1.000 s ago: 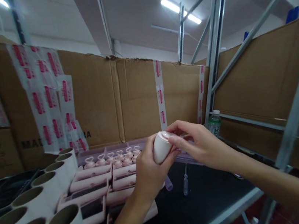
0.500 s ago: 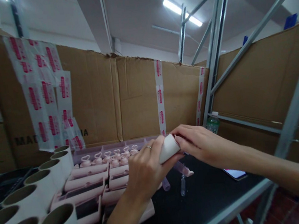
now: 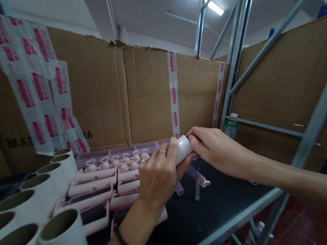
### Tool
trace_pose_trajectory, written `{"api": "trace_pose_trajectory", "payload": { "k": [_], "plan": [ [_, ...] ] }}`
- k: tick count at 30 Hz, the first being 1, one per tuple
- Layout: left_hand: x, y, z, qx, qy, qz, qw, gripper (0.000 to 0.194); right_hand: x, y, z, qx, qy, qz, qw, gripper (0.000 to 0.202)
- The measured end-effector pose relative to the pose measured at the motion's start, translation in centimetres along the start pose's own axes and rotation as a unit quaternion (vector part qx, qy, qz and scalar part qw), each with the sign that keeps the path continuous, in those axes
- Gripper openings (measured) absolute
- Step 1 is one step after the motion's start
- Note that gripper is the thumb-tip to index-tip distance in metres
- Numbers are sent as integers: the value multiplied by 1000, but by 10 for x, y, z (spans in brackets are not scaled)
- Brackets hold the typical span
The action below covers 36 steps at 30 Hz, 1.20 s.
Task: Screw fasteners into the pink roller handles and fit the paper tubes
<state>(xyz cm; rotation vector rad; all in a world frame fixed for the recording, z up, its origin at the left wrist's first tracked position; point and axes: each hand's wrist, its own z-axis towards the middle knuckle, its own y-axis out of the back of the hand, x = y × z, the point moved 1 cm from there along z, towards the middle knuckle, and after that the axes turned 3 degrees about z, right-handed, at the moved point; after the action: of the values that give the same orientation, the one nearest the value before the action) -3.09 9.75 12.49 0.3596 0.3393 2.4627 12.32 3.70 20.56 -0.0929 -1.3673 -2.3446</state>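
Note:
My left hand [image 3: 159, 176], with a ring and a dark beaded bracelet, is wrapped round a small white cylinder [image 3: 183, 149]. The fingers of my right hand [image 3: 212, 148] are pressed together at the cylinder's right end; whatever they pinch there is hidden. Below the hands, a clear purple tube with a pink heart-shaped end [image 3: 198, 177] and a small clear tube [image 3: 197, 192] lie on the black table. Pink open-fronted holders [image 3: 93, 185] stand in rows to the left, with pink heart-topped pieces [image 3: 122, 165] behind them.
Several white cardboard tubes [image 3: 65, 243] stand upright along the left. A purple tray [image 3: 95, 155] lies against the cardboard wall [image 3: 150, 96]. At the back right are a green-labelled bottle [image 3: 231, 126] and metal frame posts [image 3: 237, 27]. The table's metal edge [image 3: 227, 227] runs along the front right.
The camera view has shifted slightly. My left hand still holds the white cylinder, and my right fingers have changed position a little at its end. The phone at the right is now mostly hidden by my right arm.

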Motion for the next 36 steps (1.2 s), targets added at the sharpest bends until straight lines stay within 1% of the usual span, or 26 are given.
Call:
{"api": "trace_pose_trajectory", "payload": {
  "k": [3,6,7,10,12,14,17,19,20,21,23,25,26,27,29,32,34,36],
  "plan": [
    [-1,-2,0,28,15,0,999,53,-3,0,0,1,-4,8,1000,23],
    [2,-1,3,46,15,-26,998,54,-6,-1,-1,5,11,23,1000,21],
    [4,-1,5,47,30,-40,998,53,-6,-3,-2,8,18,31,999,20],
    [11,1,10,47,111,-106,987,50,-7,-7,-5,18,38,54,998,17],
    [13,1,11,48,142,-162,975,48,-8,-9,-6,16,46,66,997,16],
    [11,0,10,42,180,-230,956,47,-10,-11,-4,7,49,73,996,15],
    [9,-5,8,15,286,-313,905,42,-12,-16,1,-6,45,76,996,18],
    [10,-9,8,-9,348,-350,870,38,-13,-22,5,-13,36,78,996,21],
    [12,-11,9,-21,378,-369,849,39,-13,-26,7,-16,29,78,996,23],
    [14,-13,9,-33,410,-397,820,42,-15,-30,9,-17,21,78,997,24],
    [21,-17,10,-46,469,-464,750,49,-22,-38,13,-18,-1,78,997,25],
    [26,-21,12,-46,505,-525,684,55,-36,-46,17,-23,-36,77,996,27],
    [28,-22,12,-44,514,-548,659,57,-47,-50,17,-26,-58,75,995,28],
    [29,-23,12,-44,520,-564,640,58,-60,-54,17,-29,-84,72,993,28],
    [29,-24,12,-45,525,-586,616,57,-89,-62,13,-30,-142,62,987,29],
    [26,-24,12,-42,528,-604,596,55,-133,-77,-2,-10,-226,47,973,29],
    [24,-23,12,-31,525,-617,585,55,-156,-86,-13,8,-271,38,962,30],
    [23,-23,12,-20,518,-630,578,54,-173,-94,-22,21,-301,26,953,30]
  ]
}}
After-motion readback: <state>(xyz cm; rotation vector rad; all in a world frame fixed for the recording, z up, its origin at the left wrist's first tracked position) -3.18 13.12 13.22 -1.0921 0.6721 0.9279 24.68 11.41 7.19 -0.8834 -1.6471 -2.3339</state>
